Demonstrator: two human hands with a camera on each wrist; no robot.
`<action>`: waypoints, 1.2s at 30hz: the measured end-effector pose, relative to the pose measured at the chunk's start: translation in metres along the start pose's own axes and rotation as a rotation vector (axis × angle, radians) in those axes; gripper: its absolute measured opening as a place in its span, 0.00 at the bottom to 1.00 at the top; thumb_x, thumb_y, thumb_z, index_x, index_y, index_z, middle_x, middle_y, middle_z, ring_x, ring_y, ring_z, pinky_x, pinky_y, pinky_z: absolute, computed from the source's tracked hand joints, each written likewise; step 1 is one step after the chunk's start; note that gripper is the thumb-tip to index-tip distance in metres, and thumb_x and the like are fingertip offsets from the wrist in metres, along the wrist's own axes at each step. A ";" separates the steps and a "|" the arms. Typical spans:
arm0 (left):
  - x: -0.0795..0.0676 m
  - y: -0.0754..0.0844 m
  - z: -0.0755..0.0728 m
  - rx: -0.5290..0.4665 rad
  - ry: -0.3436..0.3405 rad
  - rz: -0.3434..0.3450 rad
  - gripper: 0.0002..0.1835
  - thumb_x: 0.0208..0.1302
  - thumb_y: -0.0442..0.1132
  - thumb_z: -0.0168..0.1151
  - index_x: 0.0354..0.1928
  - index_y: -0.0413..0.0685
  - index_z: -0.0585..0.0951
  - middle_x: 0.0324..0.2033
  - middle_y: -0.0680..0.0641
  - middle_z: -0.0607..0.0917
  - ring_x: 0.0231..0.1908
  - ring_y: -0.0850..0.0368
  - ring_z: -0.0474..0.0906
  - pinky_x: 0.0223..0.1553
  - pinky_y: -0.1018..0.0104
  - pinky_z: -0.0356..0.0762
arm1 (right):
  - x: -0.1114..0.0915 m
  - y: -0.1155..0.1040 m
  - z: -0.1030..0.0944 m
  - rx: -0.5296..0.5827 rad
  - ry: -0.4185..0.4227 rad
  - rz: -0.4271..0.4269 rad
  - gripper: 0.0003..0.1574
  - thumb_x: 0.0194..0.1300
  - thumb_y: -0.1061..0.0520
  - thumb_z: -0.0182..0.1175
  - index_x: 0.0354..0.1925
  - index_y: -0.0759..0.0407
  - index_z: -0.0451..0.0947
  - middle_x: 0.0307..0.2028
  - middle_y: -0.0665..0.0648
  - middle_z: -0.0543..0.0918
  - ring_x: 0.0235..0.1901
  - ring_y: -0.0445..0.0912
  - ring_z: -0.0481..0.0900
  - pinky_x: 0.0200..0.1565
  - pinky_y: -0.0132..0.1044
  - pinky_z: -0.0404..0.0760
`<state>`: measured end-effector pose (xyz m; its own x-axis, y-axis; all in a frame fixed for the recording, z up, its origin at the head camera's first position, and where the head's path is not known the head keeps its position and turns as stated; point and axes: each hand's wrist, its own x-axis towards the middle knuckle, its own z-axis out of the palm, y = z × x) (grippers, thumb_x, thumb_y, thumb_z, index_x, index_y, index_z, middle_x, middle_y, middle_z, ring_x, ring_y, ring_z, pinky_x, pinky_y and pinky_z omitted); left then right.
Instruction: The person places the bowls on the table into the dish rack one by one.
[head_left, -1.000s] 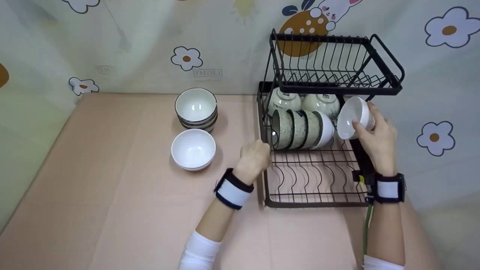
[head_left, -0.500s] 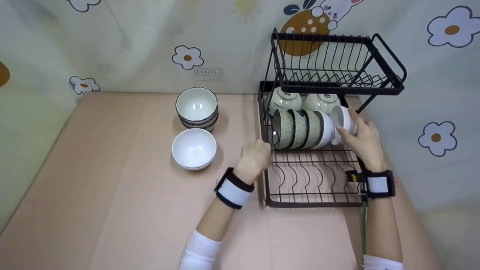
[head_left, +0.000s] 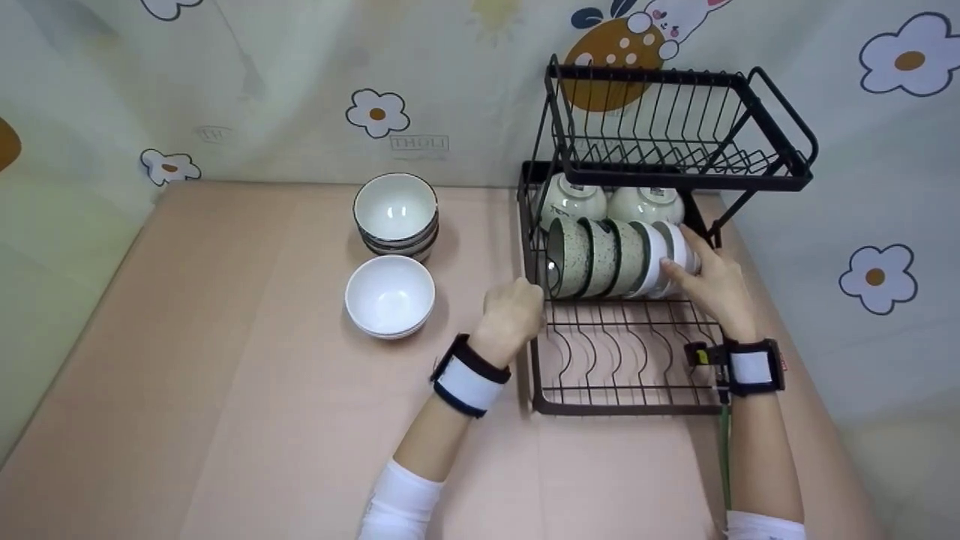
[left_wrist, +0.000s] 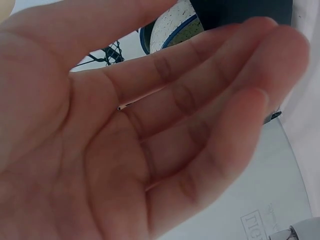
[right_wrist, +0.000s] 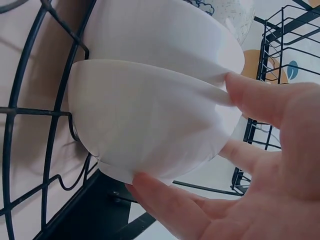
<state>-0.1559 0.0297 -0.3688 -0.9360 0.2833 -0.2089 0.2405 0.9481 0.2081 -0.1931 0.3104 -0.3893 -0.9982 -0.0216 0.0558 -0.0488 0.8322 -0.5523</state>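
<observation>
A white bowl (head_left: 679,259) stands on its side at the right end of a row in the lower tier of a black dish rack (head_left: 622,410). My right hand (head_left: 720,289) holds it between thumb and fingers. In the right wrist view, the thumb is at the rim and fingertips touch the foot of this bowl (right_wrist: 150,117). Pressed close on its left is another white bowl (head_left: 651,259), then several speckled bowls (head_left: 600,259). Beside the rack's left rim is my left hand (head_left: 512,319), its fingers loosely curled in the left wrist view with nothing visible in the palm (left_wrist: 100,130).
Upside-down bowls (head_left: 574,199) sit behind the row, under the rack's raised upper tier (head_left: 682,181). Left on the table (head_left: 262,360) are a dark-rimmed bowl stack (head_left: 396,206) and white stacked bowls (head_left: 390,296). A patterned sheet (head_left: 262,90) hangs behind.
My right hand has moved left and down with the white bowl, bringing it from the rack's right side into line against the other white bowl. The left hand has stayed in place.
</observation>
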 end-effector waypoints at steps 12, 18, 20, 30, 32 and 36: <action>0.000 0.001 0.001 0.017 0.010 0.018 0.06 0.58 0.36 0.63 0.36 0.44 0.85 0.39 0.47 0.87 0.35 0.54 0.84 0.31 0.65 0.83 | -0.001 0.000 -0.002 0.021 -0.105 0.029 0.49 0.68 0.34 0.47 0.75 0.52 0.42 0.66 0.77 0.60 0.62 0.74 0.63 0.57 0.71 0.64; 0.000 0.001 0.000 0.011 0.002 0.020 0.06 0.58 0.36 0.63 0.36 0.44 0.85 0.38 0.47 0.87 0.34 0.55 0.83 0.31 0.66 0.82 | -0.001 0.000 -0.003 0.021 -0.121 0.035 0.49 0.68 0.33 0.46 0.75 0.51 0.40 0.67 0.77 0.59 0.63 0.73 0.62 0.59 0.71 0.63; 0.000 0.001 0.000 0.012 0.001 0.017 0.06 0.58 0.36 0.63 0.36 0.45 0.85 0.38 0.48 0.87 0.34 0.55 0.83 0.30 0.67 0.82 | 0.000 -0.001 -0.003 0.025 -0.116 0.036 0.49 0.68 0.33 0.46 0.75 0.52 0.41 0.68 0.76 0.58 0.63 0.73 0.61 0.59 0.71 0.61; 0.000 0.000 0.000 0.027 -0.004 0.021 0.06 0.59 0.38 0.63 0.36 0.45 0.85 0.37 0.48 0.87 0.34 0.55 0.83 0.31 0.66 0.83 | -0.002 -0.005 -0.005 0.014 -0.083 0.032 0.49 0.68 0.33 0.47 0.74 0.57 0.46 0.67 0.76 0.59 0.63 0.72 0.61 0.60 0.70 0.62; 0.000 -0.001 0.000 0.021 0.010 0.013 0.06 0.59 0.36 0.62 0.36 0.45 0.85 0.37 0.48 0.87 0.34 0.55 0.84 0.31 0.65 0.83 | -0.002 -0.007 -0.005 0.016 -0.065 0.026 0.48 0.68 0.34 0.48 0.73 0.59 0.48 0.67 0.75 0.60 0.64 0.71 0.61 0.60 0.69 0.61; -0.002 -0.003 -0.001 0.064 0.059 -0.041 0.07 0.57 0.31 0.60 0.35 0.46 0.85 0.35 0.50 0.87 0.33 0.56 0.83 0.29 0.64 0.82 | -0.004 -0.012 -0.007 0.016 -0.018 0.024 0.45 0.68 0.36 0.49 0.71 0.60 0.53 0.67 0.76 0.60 0.64 0.71 0.60 0.61 0.70 0.61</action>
<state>-0.1552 0.0265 -0.3680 -0.9583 0.2370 -0.1594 0.2160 0.9665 0.1387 -0.1883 0.3044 -0.3775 -0.9995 -0.0123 0.0274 -0.0256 0.8236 -0.5666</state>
